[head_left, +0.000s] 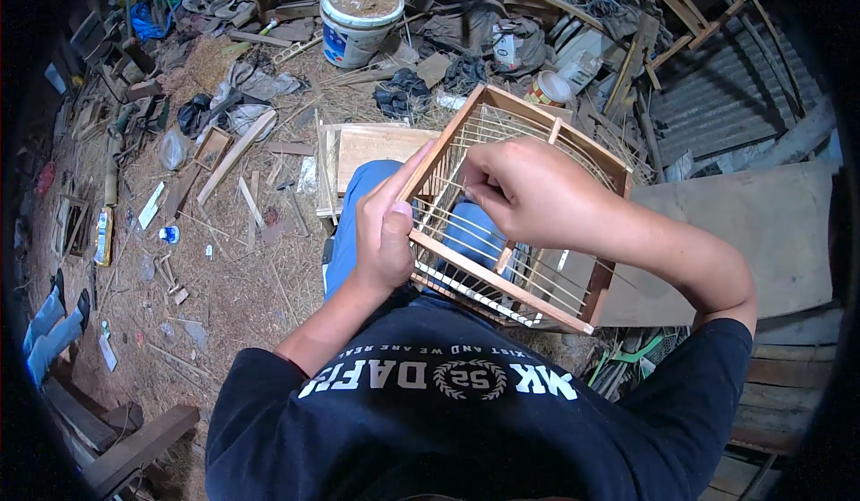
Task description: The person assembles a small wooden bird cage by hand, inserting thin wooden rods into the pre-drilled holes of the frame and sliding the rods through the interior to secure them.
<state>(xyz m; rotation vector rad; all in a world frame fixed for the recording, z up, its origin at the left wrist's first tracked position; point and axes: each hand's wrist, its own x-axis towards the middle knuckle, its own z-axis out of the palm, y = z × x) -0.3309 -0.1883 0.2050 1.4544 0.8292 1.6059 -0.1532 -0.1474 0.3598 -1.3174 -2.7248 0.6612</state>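
A wooden cage (502, 280) with light brown rails and thin pale rods rests tilted over my lap, between my blue-trousered legs. My left hand (383, 237) is wrapped round its left rail, with the thumb pressed on the near side. Over the cage's open face reaches my right hand (530, 188), its fingers closed in a pinch among the thin rods near the left side. Whatever lies between those fingertips is too small and covered to make out. Some rods along the near edge look whiter than the others.
A broad flat board (743, 241) lies to the right. Beyond my knees is a small wooden panel (372, 150). Farther off stands a white and blue bucket (345, 44). Loose planks (235, 159) and scraps litter the straw-strewn ground on the left. Corrugated sheet (726, 89) leans at far right.
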